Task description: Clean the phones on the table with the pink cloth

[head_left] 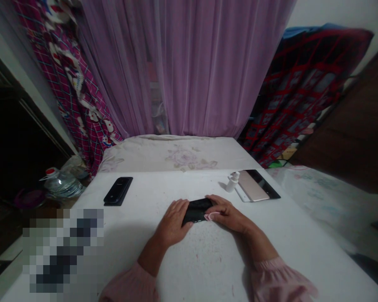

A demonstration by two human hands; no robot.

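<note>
Phone, black, between left fingers, curled round one end seemingly to steady it, and right fingers, closed on pink cloth at the other; spray bottle beyond them, presumably within reach.

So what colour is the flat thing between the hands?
Mostly black; the flat thing shows in the head view.

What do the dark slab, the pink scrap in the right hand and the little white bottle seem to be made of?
Dark slab: probably plastic or glass; smooth and flat, though dimness leaves it open.
Pink scrap: likely matte cloth, judging by its soft folds; paper is possible.
White bottle: probably plastic, its body opaque and evenly white.
</note>
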